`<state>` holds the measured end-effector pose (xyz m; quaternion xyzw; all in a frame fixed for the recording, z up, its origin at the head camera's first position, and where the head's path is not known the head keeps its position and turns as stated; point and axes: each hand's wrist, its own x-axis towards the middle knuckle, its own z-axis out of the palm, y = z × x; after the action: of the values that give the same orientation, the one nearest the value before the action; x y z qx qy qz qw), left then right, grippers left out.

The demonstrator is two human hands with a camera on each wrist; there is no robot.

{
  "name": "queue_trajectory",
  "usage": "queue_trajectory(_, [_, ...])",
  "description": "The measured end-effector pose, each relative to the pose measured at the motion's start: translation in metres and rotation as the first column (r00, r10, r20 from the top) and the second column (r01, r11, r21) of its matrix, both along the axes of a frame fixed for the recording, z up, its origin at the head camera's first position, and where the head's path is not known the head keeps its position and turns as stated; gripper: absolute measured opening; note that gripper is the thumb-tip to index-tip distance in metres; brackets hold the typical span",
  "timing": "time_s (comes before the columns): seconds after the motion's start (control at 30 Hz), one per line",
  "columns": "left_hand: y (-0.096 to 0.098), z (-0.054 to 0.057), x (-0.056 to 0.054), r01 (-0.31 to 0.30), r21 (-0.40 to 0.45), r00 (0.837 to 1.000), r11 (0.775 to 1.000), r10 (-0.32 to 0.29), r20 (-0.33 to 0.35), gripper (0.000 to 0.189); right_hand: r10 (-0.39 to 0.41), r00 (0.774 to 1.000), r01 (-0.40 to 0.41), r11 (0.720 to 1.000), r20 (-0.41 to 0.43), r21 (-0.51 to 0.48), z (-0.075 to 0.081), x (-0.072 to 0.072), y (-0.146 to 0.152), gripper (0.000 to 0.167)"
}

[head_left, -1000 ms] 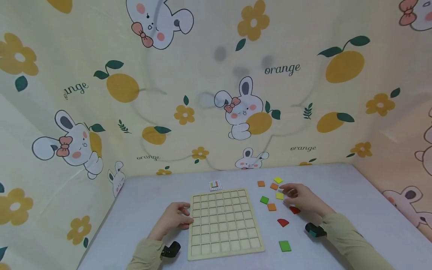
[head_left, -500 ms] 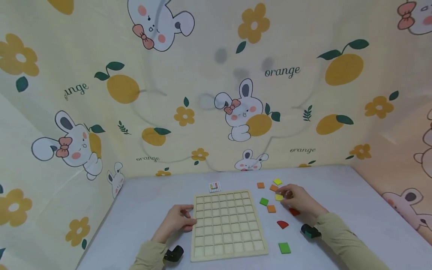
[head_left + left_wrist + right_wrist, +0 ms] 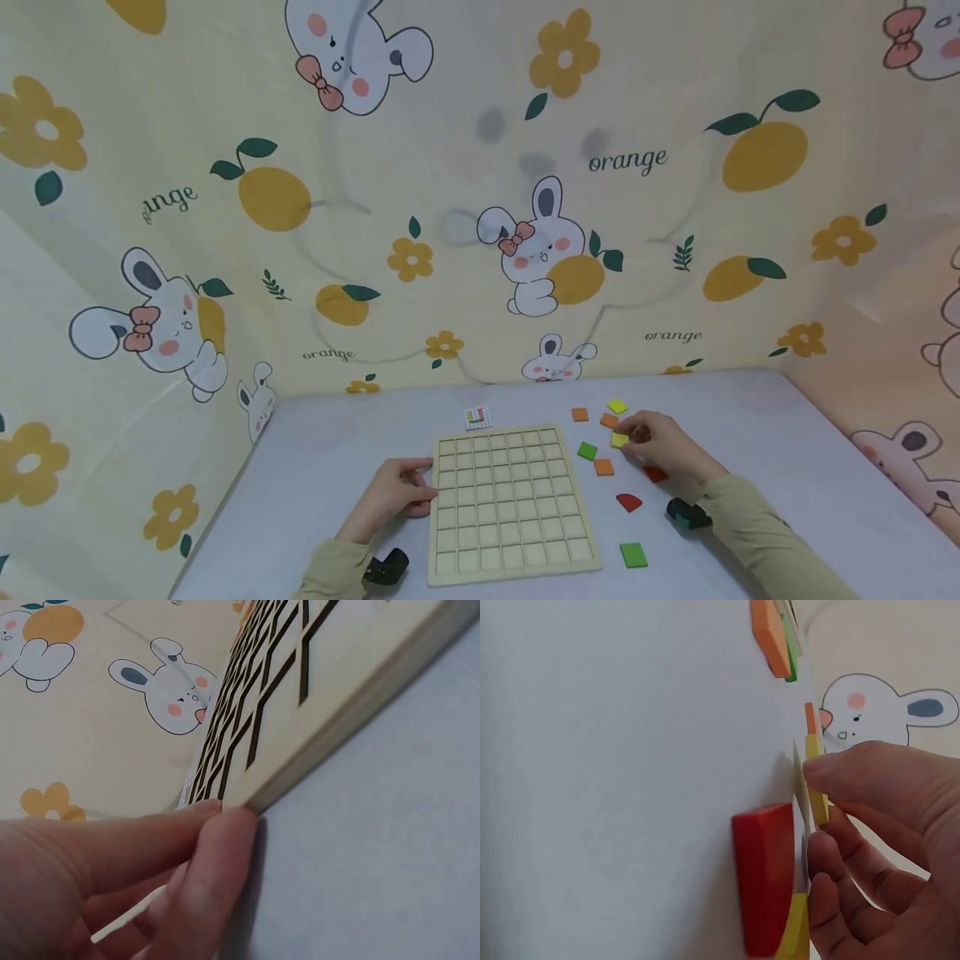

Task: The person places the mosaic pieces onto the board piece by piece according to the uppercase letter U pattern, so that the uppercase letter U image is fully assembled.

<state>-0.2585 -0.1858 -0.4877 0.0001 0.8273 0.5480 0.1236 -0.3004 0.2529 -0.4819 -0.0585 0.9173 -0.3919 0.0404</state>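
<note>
Although fingers partly cover it, the near yellow tile (image 3: 617, 441) shows among the loose pieces right of the pale gridded board (image 3: 513, 508); whether it touches the tabletop (image 3: 300, 492) we cannot tell. Grip of our right hand (image 3: 663, 446): thumb and finger pinching this tile at its edge, remaining fingers curled beneath. Close by we record an orange tile (image 3: 608, 421) just beyond it, a second yellow tile (image 3: 617, 406) farther back, and a red quarter-round (image 3: 656, 473) partly under the hand. Right wrist view adds a yellow piece (image 3: 796, 930) against that red one, cut by the lower border. Toward the board: a back orange tile (image 3: 580, 414), a small green tile (image 3: 587, 451) and a front orange tile (image 3: 603, 467). Nearer us, another red quarter-round (image 3: 628, 502), then a larger green tile (image 3: 633, 555). Grip of our left hand (image 3: 393, 492): not clasped, thumb and index finger set apart, tips touching the board's left edge. Just past the board's far edge we note a small patterned card (image 3: 477, 417). Black wrist devices, left (image 3: 386, 567) and right (image 3: 688, 514), sit by our tan sleeves. Behind everything, a cream cloth (image 3: 450, 283) printed with rabbits, flowers and oranges.
</note>
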Motion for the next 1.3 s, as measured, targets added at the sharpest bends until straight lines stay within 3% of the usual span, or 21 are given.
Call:
queue_trajectory(0.1, [-0.001,0.0,0.0,-0.005,0.03,1.0,1.0,0.004,0.017,0.061,-0.007,1.0,0.007,1.0,0.003,-0.021,0.005,0.0,-0.004,0.031])
queue_trajectory(0.3, [-0.002,0.001,0.002,-0.002,0.049,1.0,0.999,0.001,0.022,0.06,0.108,0.989,-0.111,0.994,-0.101,-0.017,0.023,-0.004,-0.022,0.028])
queue_trajectory(0.53, [-0.001,-0.001,0.002,0.004,0.07,1.0,0.998,-0.006,0.024,0.059,0.263,0.938,-0.283,0.957,-0.225,-0.061,0.039,-0.014,-0.055,0.027])
queue_trajectory(0.8, [-0.003,-0.001,0.003,-0.002,0.047,1.0,0.999,0.0,0.028,0.06,0.392,0.873,-0.43,0.9,-0.289,-0.078,0.046,-0.021,-0.102,0.025])
queue_trajectory(1.0, [-0.007,-0.001,0.001,-0.001,0.015,1.0,1.0,0.001,0.026,0.06,0.447,0.847,-0.492,0.864,-0.287,-0.109,0.047,-0.02,-0.141,0.025])
queue_trajectory(1.3, [-0.005,0.002,0.001,0.025,0.054,0.999,0.998,-0.026,0.027,0.06,0.511,0.806,-0.564,0.816,-0.297,-0.127,0.035,-0.019,-0.184,0.022])
